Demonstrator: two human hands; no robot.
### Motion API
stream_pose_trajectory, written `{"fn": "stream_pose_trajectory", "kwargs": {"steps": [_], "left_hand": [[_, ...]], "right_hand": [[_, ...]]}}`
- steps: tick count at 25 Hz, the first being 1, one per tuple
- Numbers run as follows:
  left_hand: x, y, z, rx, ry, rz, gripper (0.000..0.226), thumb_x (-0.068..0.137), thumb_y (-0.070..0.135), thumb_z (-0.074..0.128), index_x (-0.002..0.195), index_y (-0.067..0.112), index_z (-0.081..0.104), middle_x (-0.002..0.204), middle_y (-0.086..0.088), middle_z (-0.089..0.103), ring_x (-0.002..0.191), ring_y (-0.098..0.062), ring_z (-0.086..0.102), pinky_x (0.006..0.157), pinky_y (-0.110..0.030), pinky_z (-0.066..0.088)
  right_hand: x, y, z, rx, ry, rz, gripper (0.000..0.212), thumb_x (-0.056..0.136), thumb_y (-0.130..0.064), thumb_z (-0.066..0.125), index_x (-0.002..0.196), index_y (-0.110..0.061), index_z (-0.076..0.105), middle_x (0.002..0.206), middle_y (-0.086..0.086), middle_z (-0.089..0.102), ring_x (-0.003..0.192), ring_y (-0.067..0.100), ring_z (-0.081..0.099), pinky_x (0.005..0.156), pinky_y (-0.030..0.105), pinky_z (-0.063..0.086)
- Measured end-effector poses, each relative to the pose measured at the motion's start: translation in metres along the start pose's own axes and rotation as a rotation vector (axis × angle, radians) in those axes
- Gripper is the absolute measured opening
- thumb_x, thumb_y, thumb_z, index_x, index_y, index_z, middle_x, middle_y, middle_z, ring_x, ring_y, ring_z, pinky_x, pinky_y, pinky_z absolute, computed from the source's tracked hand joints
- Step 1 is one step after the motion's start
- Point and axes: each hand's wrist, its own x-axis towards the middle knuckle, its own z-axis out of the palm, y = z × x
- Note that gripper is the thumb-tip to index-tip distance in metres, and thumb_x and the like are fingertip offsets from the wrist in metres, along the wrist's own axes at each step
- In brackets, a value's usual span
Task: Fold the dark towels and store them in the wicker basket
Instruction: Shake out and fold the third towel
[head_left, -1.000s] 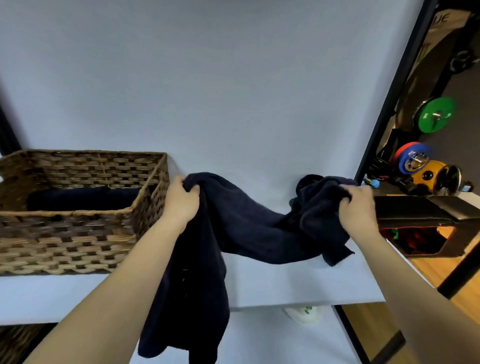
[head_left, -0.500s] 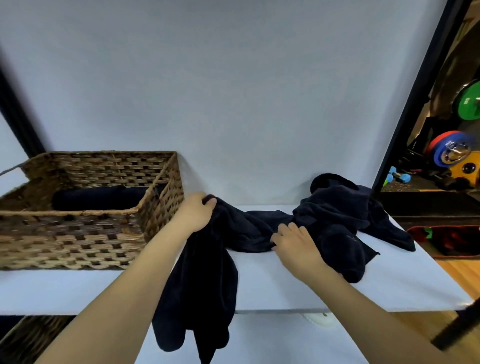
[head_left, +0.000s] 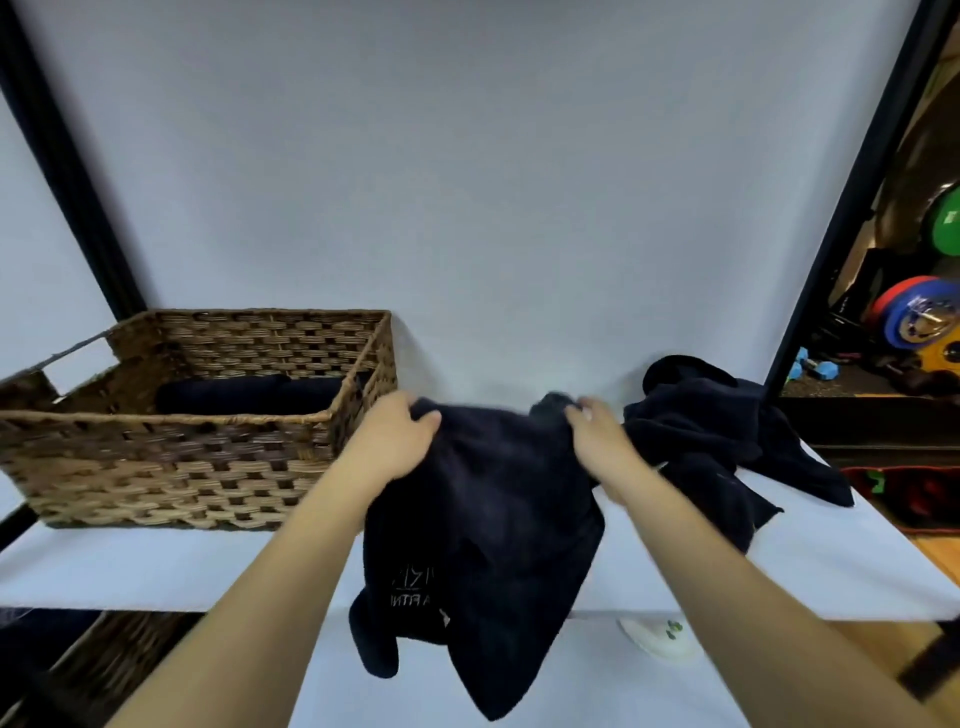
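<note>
Table (head_left: 156, 566): white top, its front edge running across the view; the left end is cut off by the frame.

Basket (head_left: 197, 457): brown wicker, rectangular, at the table's left end, long axis along the back edge. Its open top shows a folded towel (head_left: 249, 394) inside, dark, lying lengthwise along the basket; only its upper face shows above the near rim.

Held towel (head_left: 483, 545): dark, at the middle of the table, just right of the basket's right wall. The upper edge is stretched level between the two hands, parallel to the front edge; the rest hangs down over the front edge, long axis vertical, lower hem ragged and uneven. Pale lettering near the lower left is upside down or folded and cannot be read.

Towel heap (head_left: 727, 441): dark, crumpled, near the table's right back corner, with one tail trailing toward the right edge. Its left side meets the held towel behind the right hand; how many towels it holds cannot be told.

Left hand (head_left: 400, 436): fingers curled over the held towel's upper left corner, gripping it.

Right hand (head_left: 597, 431): fingers pinching the upper right corner; fingertips blurred.

Pale object (head_left: 660, 636): below the front edge, partly hidden by the right forearm, unidentifiable.
</note>
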Motion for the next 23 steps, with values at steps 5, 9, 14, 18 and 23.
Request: {"fn": "stream_pose_trajectory", "kwargs": {"steps": [5,9,14,18,23], "left_hand": [[-0.029,-0.04,0.009,0.244,-0.061,-0.046,0.015,0.102,0.029,0.053,0.105,0.015,0.056,0.099,-0.001,0.058,0.084,-0.016,0.055,0.068,-0.032,0.045],[-0.045,-0.06,0.014,0.174,-0.169,-0.056,0.008,0.103,0.022,0.05,0.105,0.015,0.049,0.099,-0.003,0.056,0.079,-0.013,0.05,0.062,-0.026,0.04],[-0.049,-0.05,-0.01,-0.328,0.125,0.103,0.011,0.102,0.021,0.055,0.096,0.016,0.048,0.091,-0.004,0.057,0.081,-0.019,0.054,0.067,-0.029,0.042],[-0.055,-0.058,-0.01,-0.155,-0.179,-0.124,0.06,0.09,0.068,0.053,0.102,0.012,0.07,0.099,-0.001,0.07,0.093,-0.018,0.066,0.08,-0.033,0.05],[-0.074,-0.075,0.015,-0.057,-0.278,-0.089,0.041,0.101,0.04,0.055,0.081,0.005,0.064,0.081,-0.009,0.065,0.078,-0.025,0.063,0.071,-0.037,0.048]], "right_hand": [[-0.051,0.037,0.029,-0.333,-0.098,0.106,0.06,0.092,-0.048,0.065,0.134,-0.009,0.049,0.128,0.003,0.057,0.115,0.025,0.06,0.096,0.036,0.05],[-0.067,0.031,0.013,-0.769,-0.108,0.107,0.04,0.087,-0.044,0.072,0.076,-0.013,0.048,0.072,0.001,0.054,0.065,0.02,0.053,0.061,0.033,0.044],[-0.09,-0.01,-0.017,0.072,0.32,-0.209,0.018,0.092,-0.029,0.068,0.085,-0.012,0.067,0.087,0.006,0.07,0.085,0.025,0.067,0.074,0.037,0.055],[-0.101,-0.01,-0.036,-0.385,0.072,0.024,0.038,0.089,-0.047,0.069,0.089,-0.01,0.066,0.089,0.004,0.068,0.087,0.023,0.066,0.083,0.04,0.055],[-0.12,0.012,-0.044,-0.443,0.012,0.019,0.03,0.091,-0.028,0.067,0.076,-0.006,0.053,0.079,0.011,0.057,0.07,0.023,0.054,0.067,0.036,0.046]]}}
